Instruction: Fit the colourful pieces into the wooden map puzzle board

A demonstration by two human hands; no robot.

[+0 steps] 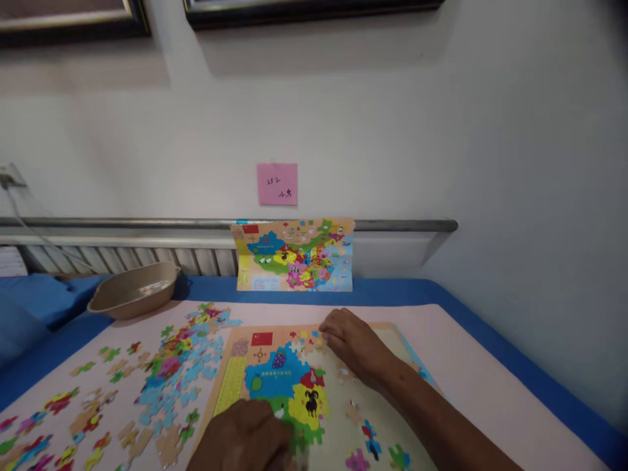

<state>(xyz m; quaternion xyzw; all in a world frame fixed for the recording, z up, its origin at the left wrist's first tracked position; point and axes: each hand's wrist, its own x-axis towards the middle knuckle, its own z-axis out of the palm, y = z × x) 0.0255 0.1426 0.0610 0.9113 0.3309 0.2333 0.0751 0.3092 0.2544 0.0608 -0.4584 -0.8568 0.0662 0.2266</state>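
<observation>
Puzzle (pixel 275 383) lies lower centre; right hand (pixel 350 340) arches at its top edge, fingers (pixel 333 323) curled; left hand (pixel 240 435) bends below; pinching, I cannot tell.

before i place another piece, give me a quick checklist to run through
1. Reference picture visible beyond the board: ok.
2. Loose pieces in view left of the board: ok.
3. Board fully filled: not ok, bare areas show toward its right.
4. Clear view of the board's lower left: not ok, the left hand blocks it.
5. Piece in the right hand's grip: cannot tell, fingers hide it.
</observation>
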